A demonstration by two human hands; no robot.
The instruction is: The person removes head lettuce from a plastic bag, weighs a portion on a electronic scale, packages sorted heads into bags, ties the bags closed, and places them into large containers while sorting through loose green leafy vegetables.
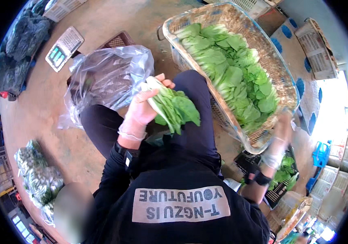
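My left hand [145, 103], in a thin clear glove, grips a bunch of leafy greens [177, 106] by its pale stems, above my knees. My right hand [282, 126], also gloved and blurred by motion, is by the near right corner of a large plastic basket [189, 62]; its fingers cannot be made out. Rows of leafy greens [227, 73] lie inside that basket. Left of my knees, a clear plastic bag [110, 73] sits open over a dark crate [119, 39].
A digital scale [65, 48] stands on the floor at upper left. Filled bags of vegetables [41, 177] lie at lower left, dark bundles [24, 39] farther up. A black crate [276, 196] with greens is under my right forearm. Stacked crates [317, 50] stand at right.
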